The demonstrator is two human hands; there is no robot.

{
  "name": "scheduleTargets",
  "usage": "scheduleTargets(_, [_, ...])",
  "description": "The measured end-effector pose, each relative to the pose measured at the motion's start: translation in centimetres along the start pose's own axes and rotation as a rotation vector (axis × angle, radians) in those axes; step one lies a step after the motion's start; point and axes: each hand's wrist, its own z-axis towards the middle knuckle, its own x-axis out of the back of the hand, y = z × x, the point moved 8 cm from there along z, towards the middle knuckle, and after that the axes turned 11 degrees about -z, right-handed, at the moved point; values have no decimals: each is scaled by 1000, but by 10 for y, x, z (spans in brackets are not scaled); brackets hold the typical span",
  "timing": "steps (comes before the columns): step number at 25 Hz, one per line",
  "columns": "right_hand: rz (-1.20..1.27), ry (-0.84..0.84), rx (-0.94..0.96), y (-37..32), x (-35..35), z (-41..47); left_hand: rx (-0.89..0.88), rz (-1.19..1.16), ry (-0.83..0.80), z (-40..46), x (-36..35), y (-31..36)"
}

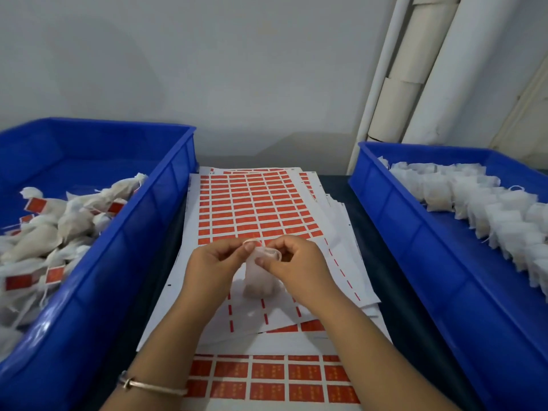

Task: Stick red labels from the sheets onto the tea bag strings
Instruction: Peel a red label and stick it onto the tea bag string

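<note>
A white tea bag (257, 281) hangs between my hands above the label sheets. My left hand (215, 262) pinches its white string (267, 253) near the top. My right hand (295, 264) pinches the string loop from the other side. Beneath lies a sheet of red labels (252, 203), its near rows peeled down to thin red strips. Another sheet of red labels (272, 378) lies nearest me.
A blue bin (124, 241) on the left holds tea bags with red labels on their strings. On the right, a second blue bin (415, 232) holds plain white tea bags. White pipes rise at the back right.
</note>
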Motion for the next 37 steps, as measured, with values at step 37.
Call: scheduleTargets(37, [1449,-461,-128,27,-11,-3,-32,185,379,-8,26,0])
